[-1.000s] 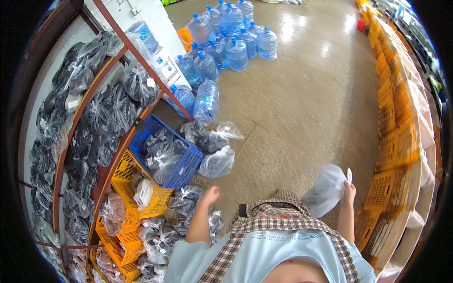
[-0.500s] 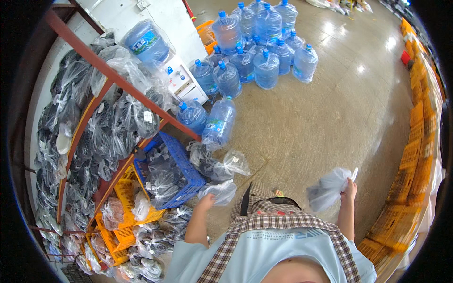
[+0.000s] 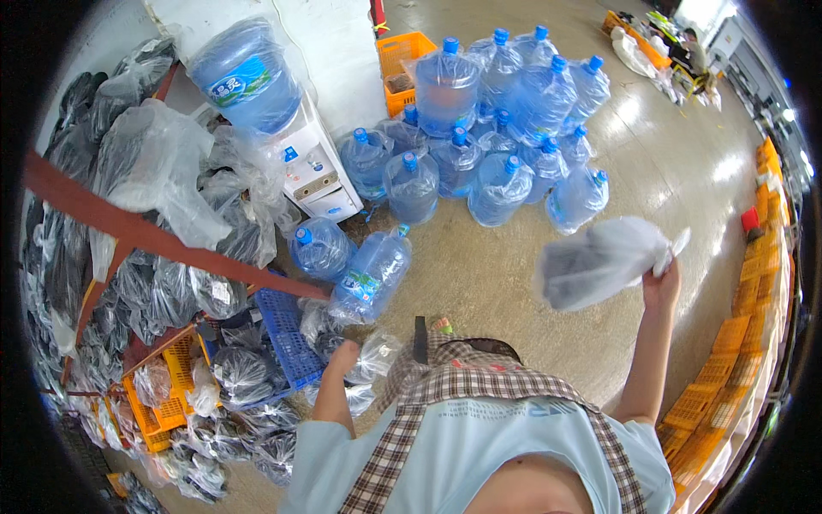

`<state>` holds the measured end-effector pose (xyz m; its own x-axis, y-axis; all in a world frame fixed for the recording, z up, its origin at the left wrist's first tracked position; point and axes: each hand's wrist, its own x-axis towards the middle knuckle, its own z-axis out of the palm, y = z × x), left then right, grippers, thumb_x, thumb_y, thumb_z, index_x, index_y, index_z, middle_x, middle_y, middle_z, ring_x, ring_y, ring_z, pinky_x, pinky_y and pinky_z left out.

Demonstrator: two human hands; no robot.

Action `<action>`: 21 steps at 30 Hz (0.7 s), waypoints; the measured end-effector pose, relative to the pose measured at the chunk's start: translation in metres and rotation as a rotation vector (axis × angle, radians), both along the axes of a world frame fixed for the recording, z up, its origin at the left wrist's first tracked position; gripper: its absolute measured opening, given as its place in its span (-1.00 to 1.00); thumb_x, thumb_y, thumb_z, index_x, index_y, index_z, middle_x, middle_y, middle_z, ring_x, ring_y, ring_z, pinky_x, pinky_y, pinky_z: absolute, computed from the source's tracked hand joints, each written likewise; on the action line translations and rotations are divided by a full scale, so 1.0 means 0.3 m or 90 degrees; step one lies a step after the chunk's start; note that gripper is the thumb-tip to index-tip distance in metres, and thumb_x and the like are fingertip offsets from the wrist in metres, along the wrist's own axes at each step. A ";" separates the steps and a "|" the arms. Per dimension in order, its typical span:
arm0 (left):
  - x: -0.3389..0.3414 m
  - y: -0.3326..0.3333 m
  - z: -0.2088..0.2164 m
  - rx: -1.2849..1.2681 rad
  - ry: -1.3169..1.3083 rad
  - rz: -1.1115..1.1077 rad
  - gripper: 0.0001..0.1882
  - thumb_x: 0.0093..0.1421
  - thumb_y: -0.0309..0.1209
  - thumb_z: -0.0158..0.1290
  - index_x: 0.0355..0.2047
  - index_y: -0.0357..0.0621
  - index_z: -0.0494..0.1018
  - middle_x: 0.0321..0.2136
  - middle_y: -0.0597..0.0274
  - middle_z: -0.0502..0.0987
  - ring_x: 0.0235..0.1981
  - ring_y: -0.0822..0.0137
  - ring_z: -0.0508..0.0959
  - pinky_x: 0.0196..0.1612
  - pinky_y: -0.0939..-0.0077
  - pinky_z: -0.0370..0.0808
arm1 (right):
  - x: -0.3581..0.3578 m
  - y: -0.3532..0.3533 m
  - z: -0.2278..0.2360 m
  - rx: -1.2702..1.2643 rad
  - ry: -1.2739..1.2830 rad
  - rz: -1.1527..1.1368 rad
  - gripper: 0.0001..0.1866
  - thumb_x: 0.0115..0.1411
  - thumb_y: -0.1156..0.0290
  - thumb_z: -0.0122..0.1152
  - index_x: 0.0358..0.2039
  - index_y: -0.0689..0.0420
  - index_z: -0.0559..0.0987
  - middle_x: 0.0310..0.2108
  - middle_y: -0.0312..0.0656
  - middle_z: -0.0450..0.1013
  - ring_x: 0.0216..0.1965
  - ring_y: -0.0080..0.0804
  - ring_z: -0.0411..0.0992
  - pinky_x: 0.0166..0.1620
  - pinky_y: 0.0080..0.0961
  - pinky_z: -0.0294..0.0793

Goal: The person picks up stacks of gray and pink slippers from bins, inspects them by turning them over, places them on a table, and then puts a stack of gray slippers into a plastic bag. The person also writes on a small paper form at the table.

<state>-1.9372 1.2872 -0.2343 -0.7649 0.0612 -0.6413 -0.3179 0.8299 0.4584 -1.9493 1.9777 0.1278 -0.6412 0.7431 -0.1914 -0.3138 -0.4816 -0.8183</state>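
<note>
My right hand [image 3: 661, 288] is raised in front of me on the right, closed round the knotted neck of a filled plastic bag [image 3: 595, 264]. The bag is translucent, with something grey inside that I cannot make out, and it sticks out sideways above the floor. On the left, my left hand [image 3: 344, 355] hangs low beside clear plastic bags [image 3: 375, 358] lying on the floor. Its fingers are mostly hidden, and I cannot see whether it touches them. A blue plastic crate [image 3: 293, 338] with bagged dark items stands just left of that hand.
Blue water bottles [image 3: 499, 190] wrapped in plastic stand stacked ahead, beside a white water dispenser [image 3: 318, 163]. A red-brown metal rack bar [image 3: 145, 233] crosses the left, before piled bagged goods [image 3: 163, 295]. Orange crates [image 3: 721, 360] line the right. Another person [image 3: 693, 53] is far off.
My right hand has lifted the plastic bag up and forward. The view has shifted, and my left hand sits a little further left in it.
</note>
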 end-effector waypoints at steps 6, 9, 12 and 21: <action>-0.540 0.392 0.385 0.205 0.196 0.054 -0.61 0.11 -0.30 0.04 -0.06 -0.17 0.36 -0.26 -0.03 0.53 -0.19 0.06 0.53 -0.11 0.31 0.43 | -0.931 0.065 0.309 0.040 0.075 0.148 -0.68 0.30 0.35 -0.18 -0.03 0.26 0.38 -0.08 -0.10 0.41 -0.02 -0.28 0.37 0.07 -0.34 0.37; -0.607 0.447 0.333 0.145 0.183 0.127 -0.71 0.18 -0.28 -0.04 -0.17 -0.18 0.39 -0.27 0.01 0.53 -0.20 0.13 0.53 -0.17 0.35 0.43 | -1.398 0.036 0.430 0.037 0.149 0.199 -0.70 0.33 0.34 -0.23 -0.06 0.21 0.38 -0.11 -0.10 0.42 -0.04 -0.25 0.37 0.10 -0.27 0.34; -0.576 0.428 0.191 -0.134 0.311 -0.197 -0.73 0.19 -0.23 -0.08 -0.31 -0.19 0.41 -0.36 0.07 0.54 -0.35 0.28 0.55 -0.32 0.37 0.44 | -1.855 0.023 0.532 0.076 0.244 0.237 -0.70 0.32 0.37 -0.25 -0.07 0.24 0.37 -0.12 -0.09 0.41 -0.06 -0.23 0.37 0.09 -0.24 0.34; -0.530 0.826 0.231 0.288 -0.018 0.656 -0.71 0.13 -0.36 0.02 -0.15 -0.21 0.38 -0.47 0.17 0.55 -0.49 0.33 0.57 -0.44 0.47 0.49 | -3.121 -0.003 0.512 0.096 0.286 0.369 -0.68 0.23 0.38 -0.01 -0.06 0.30 0.37 -0.20 -0.10 0.41 -0.23 -0.24 0.42 -0.17 -0.32 0.47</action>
